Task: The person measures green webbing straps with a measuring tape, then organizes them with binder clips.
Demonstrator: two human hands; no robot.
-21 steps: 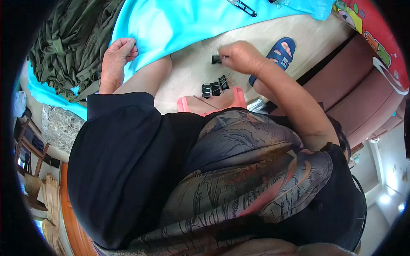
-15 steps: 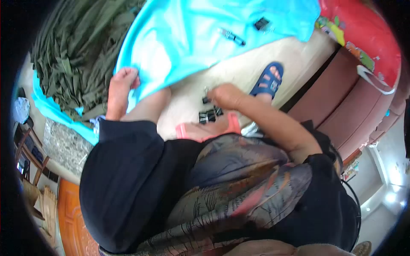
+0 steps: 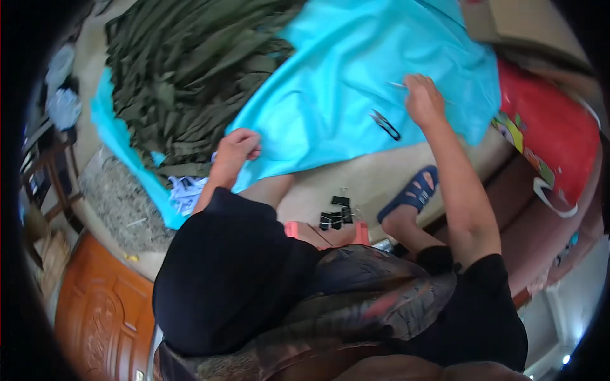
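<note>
My left hand [image 3: 240, 147] is closed at the near edge of the turquoise cloth [image 3: 330, 82], beside the heap of dark green fabric [image 3: 184, 82]; what its fingers hold is hidden. Over the right part of the cloth is my right hand [image 3: 422, 95], its fingers closed, with a thin pale item sticking out to the left that I cannot make out. Small black thread snips [image 3: 386, 126] lie on the cloth below it. Several black binder clips [image 3: 337, 214] rest between my legs, near a pink stool edge [image 3: 361, 232].
At the right are a red patterned bag [image 3: 546, 120], a cardboard box [image 3: 534, 25] and a brown sofa [image 3: 489, 209]. My foot in a blue sandal [image 3: 410, 195] is on the floor. Lavender fabric strips [image 3: 185, 193] lie by my left forearm.
My right hand has moved from the binder clips up over the turquoise cloth. The view has shifted, and the binder clip that lay on the cloth no longer shows there.
</note>
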